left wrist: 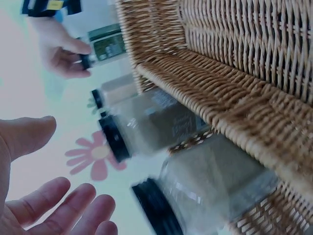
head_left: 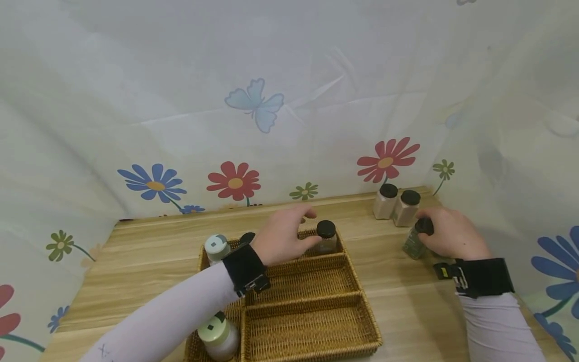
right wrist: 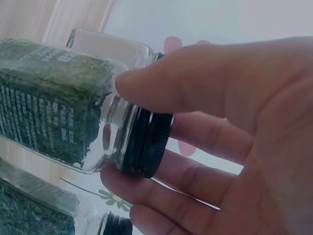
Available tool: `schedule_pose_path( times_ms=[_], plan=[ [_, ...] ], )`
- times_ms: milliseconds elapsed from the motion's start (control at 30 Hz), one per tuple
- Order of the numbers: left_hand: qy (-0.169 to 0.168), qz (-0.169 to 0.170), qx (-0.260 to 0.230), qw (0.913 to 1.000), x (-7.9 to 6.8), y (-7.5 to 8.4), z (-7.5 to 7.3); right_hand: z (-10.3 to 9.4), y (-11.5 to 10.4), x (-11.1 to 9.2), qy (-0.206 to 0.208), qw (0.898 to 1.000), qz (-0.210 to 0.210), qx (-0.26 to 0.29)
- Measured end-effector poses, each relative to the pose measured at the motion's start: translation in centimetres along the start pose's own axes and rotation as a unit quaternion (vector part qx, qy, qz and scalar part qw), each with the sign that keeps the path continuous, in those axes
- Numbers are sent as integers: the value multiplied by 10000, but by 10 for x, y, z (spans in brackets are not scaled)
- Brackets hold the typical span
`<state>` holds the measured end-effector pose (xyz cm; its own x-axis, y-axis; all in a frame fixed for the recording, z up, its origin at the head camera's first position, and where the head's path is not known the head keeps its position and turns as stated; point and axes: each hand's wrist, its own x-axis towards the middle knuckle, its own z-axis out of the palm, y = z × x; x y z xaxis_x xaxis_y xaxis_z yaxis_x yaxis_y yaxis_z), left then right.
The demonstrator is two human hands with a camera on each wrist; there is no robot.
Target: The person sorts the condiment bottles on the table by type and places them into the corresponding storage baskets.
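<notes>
My right hand (head_left: 457, 234) pinches a square glass jar of dried green herbs (head_left: 412, 245) at its black cap and neck, right of the wicker basket. The right wrist view shows the thumb on one side of this herb jar (right wrist: 54, 105) and fingers on the other. My left hand (head_left: 281, 236) hovers over the basket's back compartment, fingers spread, holding nothing. Just right of its thumb a black-capped jar (head_left: 326, 245) stands in that compartment. Two jars with greyish-brown contents, a nearer jar (left wrist: 215, 181) and a farther jar (left wrist: 156, 122), show beside the left hand (left wrist: 49, 205) in the left wrist view.
The divided wicker basket (head_left: 312, 327) sits mid-table. Its left section holds jars with pale green lids, one at the back (head_left: 217, 246) and one in front (head_left: 220, 339). Two black-capped jars of pale powder (head_left: 385, 205) stand back right. Another herb jar (right wrist: 34, 210) lies close to the right hand.
</notes>
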<state>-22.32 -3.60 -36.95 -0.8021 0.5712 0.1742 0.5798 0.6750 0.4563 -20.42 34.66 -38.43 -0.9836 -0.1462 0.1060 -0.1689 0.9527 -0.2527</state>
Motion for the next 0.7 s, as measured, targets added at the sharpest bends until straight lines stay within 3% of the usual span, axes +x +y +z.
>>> schedule_pose_path(
  times_ms=[333, 533, 700],
  plan=[
    [504, 160, -296, 9982, -40, -6, -27, -6, -18, -3, 394, 9989, -57, 256],
    [686, 211, -312, 9969, -59, -2, -35, -15, -42, -12, 696, 9946, -383, 670],
    [788, 304, -610, 9946, -74, 5, -41, -23, -68, -23, 1047, 9849, -854, 1080]
  ],
)
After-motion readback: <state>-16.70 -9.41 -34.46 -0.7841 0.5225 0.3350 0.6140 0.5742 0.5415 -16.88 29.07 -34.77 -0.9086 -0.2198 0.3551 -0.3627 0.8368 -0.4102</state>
